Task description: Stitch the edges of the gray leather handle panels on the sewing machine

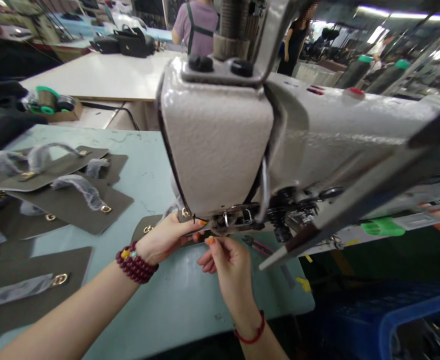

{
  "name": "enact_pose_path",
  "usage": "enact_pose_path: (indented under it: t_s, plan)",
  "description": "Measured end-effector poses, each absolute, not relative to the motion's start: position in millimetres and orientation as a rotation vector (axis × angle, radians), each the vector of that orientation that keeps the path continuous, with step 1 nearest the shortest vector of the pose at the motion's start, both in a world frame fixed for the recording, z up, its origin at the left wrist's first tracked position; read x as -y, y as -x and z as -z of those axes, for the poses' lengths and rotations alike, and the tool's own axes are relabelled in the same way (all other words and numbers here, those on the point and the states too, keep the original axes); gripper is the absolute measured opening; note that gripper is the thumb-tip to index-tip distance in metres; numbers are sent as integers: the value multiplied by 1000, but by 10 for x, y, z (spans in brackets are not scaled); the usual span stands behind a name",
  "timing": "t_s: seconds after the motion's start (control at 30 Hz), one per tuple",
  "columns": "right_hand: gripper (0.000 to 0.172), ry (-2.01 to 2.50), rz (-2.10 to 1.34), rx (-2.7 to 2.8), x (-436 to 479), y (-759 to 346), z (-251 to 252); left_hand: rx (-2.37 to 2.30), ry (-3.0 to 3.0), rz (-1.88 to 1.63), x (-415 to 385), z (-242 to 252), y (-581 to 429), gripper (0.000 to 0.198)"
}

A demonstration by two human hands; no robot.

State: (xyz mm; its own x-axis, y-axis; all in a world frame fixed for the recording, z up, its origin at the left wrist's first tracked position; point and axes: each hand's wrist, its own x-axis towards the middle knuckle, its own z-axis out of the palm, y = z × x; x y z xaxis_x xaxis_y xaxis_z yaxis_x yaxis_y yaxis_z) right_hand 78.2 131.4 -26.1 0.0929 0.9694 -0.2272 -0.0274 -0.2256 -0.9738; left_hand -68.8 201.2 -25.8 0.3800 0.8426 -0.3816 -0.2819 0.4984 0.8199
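Note:
A large pale sewing machine head fills the middle, hiding much of the work under it. My left hand, below a beaded bracelet, is closed with its thumb on top of a dark grey-brown bag panel. Gold rings and a bit of plastic wrap show on that panel. Just right of it, close under the presser foot area, my right hand pinches thumb against index finger. Whatever lies between those fingertips is too small or hidden to make out.
Several panels with plastic-wrapped handles lie stacked on the left of the pale green table. Dark-and-pink snips rest right of my hands. A grey bar slants across the right, above a blue crate. People stand behind.

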Motion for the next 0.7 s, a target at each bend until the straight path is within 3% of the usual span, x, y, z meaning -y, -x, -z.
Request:
enact_pose_path:
  t_s: [0.7]
  plan:
    - [33,1258,-1420,1013,-1160,-962,237,-1173,-655,-1273,-1575,315,298,21]
